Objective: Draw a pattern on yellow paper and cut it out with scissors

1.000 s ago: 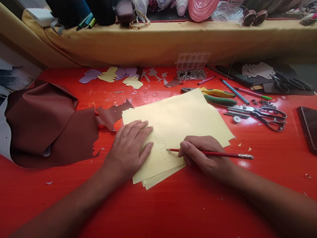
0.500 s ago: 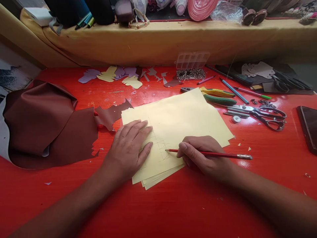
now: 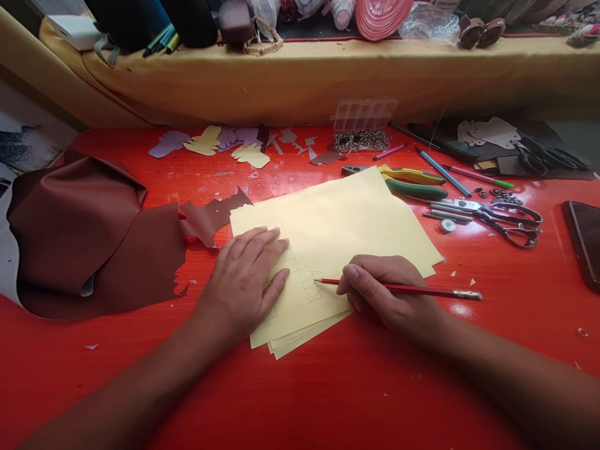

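Two hands were at one stack of yellow paper [image 3: 342, 225], which lay at mid-table [image 3: 290, 400]; at least three sheet edges showed.

Left hand [image 3: 248, 275]: lay flat on the stack's left side, four fingers slightly spread, thumb apart, gripping nothing.
Right hand [image 3: 394, 307]: thumb and fingers were closed around one red pencil [image 3: 431, 291]; its tip was at the ruled lines on the top sheet.

Behind the stack: one pair of pliers [image 3: 417, 189], partly covered by paper; two yellow cutouts [image 3: 204, 140]; one open clear box [image 3: 365, 115] containing metal rings.
Right: one pair of silver scissors [image 3: 484, 211], one blue pen [image 3: 443, 170], one phone [image 3: 584, 240].
Left: one large folded brown sheet [image 3: 94, 244].

A label [image 3: 445, 5] at the top edge was too small to read.
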Demonstrator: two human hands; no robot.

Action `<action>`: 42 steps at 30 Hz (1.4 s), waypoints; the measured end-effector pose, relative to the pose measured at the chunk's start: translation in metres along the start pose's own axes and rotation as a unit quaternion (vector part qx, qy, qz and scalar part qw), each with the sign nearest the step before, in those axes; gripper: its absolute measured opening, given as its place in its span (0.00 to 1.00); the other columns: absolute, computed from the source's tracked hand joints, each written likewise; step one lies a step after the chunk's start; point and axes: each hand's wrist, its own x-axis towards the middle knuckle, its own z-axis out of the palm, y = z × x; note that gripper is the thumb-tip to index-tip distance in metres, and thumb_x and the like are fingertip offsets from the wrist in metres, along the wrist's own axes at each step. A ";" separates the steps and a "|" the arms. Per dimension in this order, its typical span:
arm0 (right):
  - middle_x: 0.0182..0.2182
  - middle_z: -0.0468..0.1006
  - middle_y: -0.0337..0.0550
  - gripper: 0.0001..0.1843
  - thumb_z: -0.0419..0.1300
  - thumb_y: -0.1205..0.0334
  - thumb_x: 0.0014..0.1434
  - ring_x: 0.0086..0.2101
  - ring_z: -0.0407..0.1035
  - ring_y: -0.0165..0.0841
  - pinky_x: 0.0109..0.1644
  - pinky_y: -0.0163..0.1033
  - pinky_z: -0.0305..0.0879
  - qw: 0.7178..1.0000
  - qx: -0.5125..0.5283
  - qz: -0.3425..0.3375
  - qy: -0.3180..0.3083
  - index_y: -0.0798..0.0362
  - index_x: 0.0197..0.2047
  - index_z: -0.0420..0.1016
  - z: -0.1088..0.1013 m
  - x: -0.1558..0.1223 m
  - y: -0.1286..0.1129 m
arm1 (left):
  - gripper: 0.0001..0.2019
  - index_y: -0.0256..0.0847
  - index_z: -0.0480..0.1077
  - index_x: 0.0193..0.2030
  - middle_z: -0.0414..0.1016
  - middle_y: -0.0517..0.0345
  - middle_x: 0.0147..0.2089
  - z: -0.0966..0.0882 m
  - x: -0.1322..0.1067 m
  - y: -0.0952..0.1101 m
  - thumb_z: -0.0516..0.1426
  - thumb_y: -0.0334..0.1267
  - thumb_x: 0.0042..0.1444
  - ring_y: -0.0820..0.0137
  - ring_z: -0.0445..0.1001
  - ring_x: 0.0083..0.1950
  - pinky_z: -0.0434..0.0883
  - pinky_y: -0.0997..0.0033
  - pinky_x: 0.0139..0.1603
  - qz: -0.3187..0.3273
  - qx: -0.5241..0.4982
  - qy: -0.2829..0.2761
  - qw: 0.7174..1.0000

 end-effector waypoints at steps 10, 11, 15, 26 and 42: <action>0.18 0.72 0.35 0.24 0.54 0.56 0.77 0.20 0.65 0.28 0.25 0.34 0.60 1.000 -0.010 0.011 0.000 0.52 0.29 0.78 0.001 0.001 -0.003 | 0.19 0.40 0.69 0.67 0.72 0.45 0.71 0.000 0.000 0.000 0.50 0.43 0.76 0.49 0.67 0.73 0.64 0.39 0.71 0.002 0.001 0.002 1.000; 0.18 0.72 0.35 0.24 0.54 0.56 0.77 0.19 0.65 0.28 0.25 0.34 0.60 1.000 -0.011 0.011 -0.001 0.52 0.29 0.78 0.000 0.001 -0.004 | 0.19 0.40 0.69 0.67 0.72 0.45 0.71 0.000 0.000 0.001 0.50 0.43 0.76 0.49 0.67 0.73 0.64 0.39 0.71 0.001 0.002 0.001 1.000; 0.19 0.72 0.35 0.24 0.54 0.57 0.77 0.19 0.66 0.28 0.26 0.34 0.60 1.000 -0.017 0.007 -0.002 0.52 0.29 0.78 0.000 0.001 -0.004 | 0.19 0.42 0.68 0.68 0.72 0.45 0.71 -0.001 0.000 0.001 0.50 0.42 0.76 0.49 0.66 0.73 0.64 0.39 0.72 -0.002 0.002 -0.003 1.000; 0.19 0.74 0.37 0.24 0.53 0.55 0.78 0.21 0.68 0.29 0.27 0.34 0.62 1.000 -0.013 -0.002 -0.001 0.52 0.31 0.79 0.000 0.002 -0.003 | 0.19 0.42 0.69 0.68 0.72 0.45 0.71 -0.001 0.001 0.001 0.50 0.43 0.75 0.48 0.66 0.73 0.64 0.38 0.72 -0.006 -0.006 -0.007 1.000; 0.20 0.74 0.36 0.22 0.54 0.57 0.77 0.20 0.67 0.29 0.27 0.35 0.61 1.000 -0.015 -0.003 -0.014 0.52 0.32 0.80 0.000 0.001 -0.004 | 0.20 0.43 0.69 0.68 0.72 0.45 0.72 -0.001 0.000 0.002 0.50 0.43 0.75 0.48 0.66 0.74 0.64 0.38 0.72 -0.013 -0.005 -0.010 1.000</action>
